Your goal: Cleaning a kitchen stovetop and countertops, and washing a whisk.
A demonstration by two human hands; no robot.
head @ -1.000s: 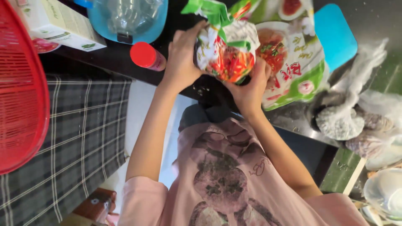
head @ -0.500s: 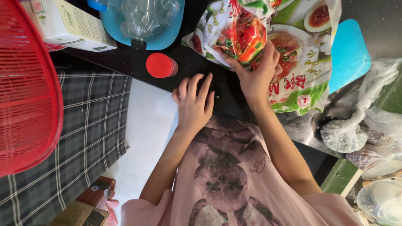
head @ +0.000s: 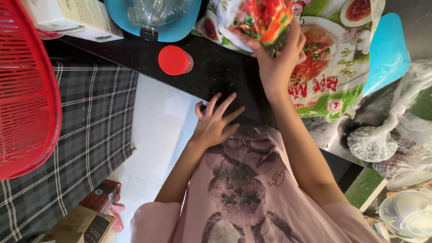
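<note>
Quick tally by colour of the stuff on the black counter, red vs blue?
Red: 1, the red cap
Blue: 2, the blue bowl and the blue board
Total: 3
The right hand grips a multicoloured packet, not counted.

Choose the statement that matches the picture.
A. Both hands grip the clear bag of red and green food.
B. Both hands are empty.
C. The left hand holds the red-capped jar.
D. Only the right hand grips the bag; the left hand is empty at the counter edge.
D: the right hand clutches the bag of red and green food, while the left hand is spread empty by the black counter edge.
</note>
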